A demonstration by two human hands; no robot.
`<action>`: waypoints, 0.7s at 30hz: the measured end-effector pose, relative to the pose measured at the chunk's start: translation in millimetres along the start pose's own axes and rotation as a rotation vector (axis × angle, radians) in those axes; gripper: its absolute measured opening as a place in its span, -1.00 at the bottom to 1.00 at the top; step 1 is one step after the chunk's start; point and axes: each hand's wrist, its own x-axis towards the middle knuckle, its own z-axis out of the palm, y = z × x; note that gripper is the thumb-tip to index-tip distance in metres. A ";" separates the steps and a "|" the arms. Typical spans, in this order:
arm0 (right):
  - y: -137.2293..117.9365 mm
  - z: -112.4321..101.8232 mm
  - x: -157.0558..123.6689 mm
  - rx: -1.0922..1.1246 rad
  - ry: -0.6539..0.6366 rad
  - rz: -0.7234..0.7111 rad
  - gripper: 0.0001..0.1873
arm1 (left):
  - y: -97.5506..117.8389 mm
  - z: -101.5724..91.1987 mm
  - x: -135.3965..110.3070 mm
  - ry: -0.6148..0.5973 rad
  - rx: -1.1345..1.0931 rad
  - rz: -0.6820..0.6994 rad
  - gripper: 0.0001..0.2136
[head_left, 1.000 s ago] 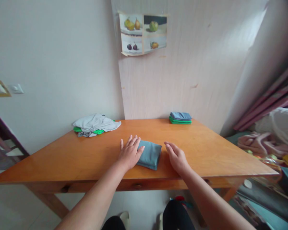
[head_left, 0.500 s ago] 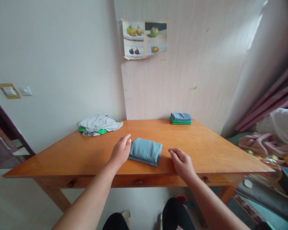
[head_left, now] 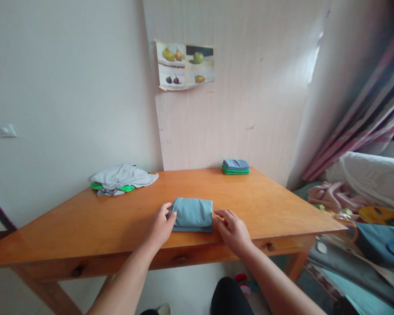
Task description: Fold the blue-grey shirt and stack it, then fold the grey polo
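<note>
A folded blue-grey cloth (head_left: 192,213) lies near the front edge of the wooden table (head_left: 85,218). My left hand (head_left: 160,225) is at its left edge, thumb on top and fingers curled round the fold. At the cloth's right edge is my right hand (head_left: 231,227), its fingers curled and its fingertips and thumb touching that side. Both forearms reach in from below.
A loose pile of grey and green cloths (head_left: 121,178) sits at the back left of the table. A small stack of folded blue and green cloths (head_left: 235,166) stands at the back by the wall. Bedding and clothes (head_left: 348,192) fill the right side.
My left hand has left the top of the cloth and curled round its left edge. My right hand has closed in on the right edge. The view has tilted up slightly.
</note>
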 end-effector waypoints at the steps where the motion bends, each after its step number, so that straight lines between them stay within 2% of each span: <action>1: 1.3 0.1 0.5 0.008 0.002 0.012 -0.69 | 0.8 -1.0 -1.6 -0.008 -0.007 -0.002 -0.61; 4: 5.5 0.1 1.6 0.036 0.010 0.024 -0.69 | 1.1 -5.4 -5.1 -0.005 -0.066 -0.015 -0.61; 9: 13.0 0.8 1.3 0.065 0.042 0.026 -0.69 | -1.6 -15.4 -10.2 0.080 -0.158 -0.083 -0.64; 13: 15.2 2.2 -0.2 0.095 0.041 0.007 -0.69 | -1.4 -19.3 -16.0 0.072 -0.228 -0.107 -0.64; 18: 12.5 1.1 -2.7 0.099 0.026 -0.023 -0.69 | 2.5 -18.6 -21.7 0.058 -0.206 -0.056 -0.65; 21: 11.8 -0.3 -3.9 0.085 0.027 -0.015 -0.70 | 6.6 -19.2 -24.8 0.100 -0.138 0.006 -0.68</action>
